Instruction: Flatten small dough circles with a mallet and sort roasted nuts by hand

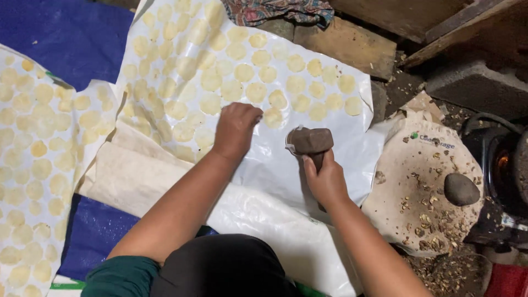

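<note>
Plastic sheets cover a rough floor, white ones overlapping on a blue tarp (66,38) that shows at ten and seven o'clock. Nearest, the person's dark lap sits at six o'clock, on the lower edge of the white sheet (275,165). From there the right hand (327,181) is closed around the handle of a brown mallet (311,141), head up, just above a bare patch of sheet at the centre. That bare patch runs from the mallet down to the lap and is the only open stretch of plastic; discs crowd everything beyond it. The left hand (236,129) is curled, knuckles up, fingertips down on the sheet at the near edge of the rows of pale yellow discs (258,74); what it pinches, if anything, I cannot tell. At three o'clock a round slab (407,181) covered by a soiled sack carries a dark stone (461,189) and husk crumbs, close by the sheet's right edge. At nine o'clock a second sheet (33,165) is filled with discs. Farthest, at twelve to two o'clock, lie patterned cloth (275,10), wooden planks (341,47) and a concrete block (478,82).
</note>
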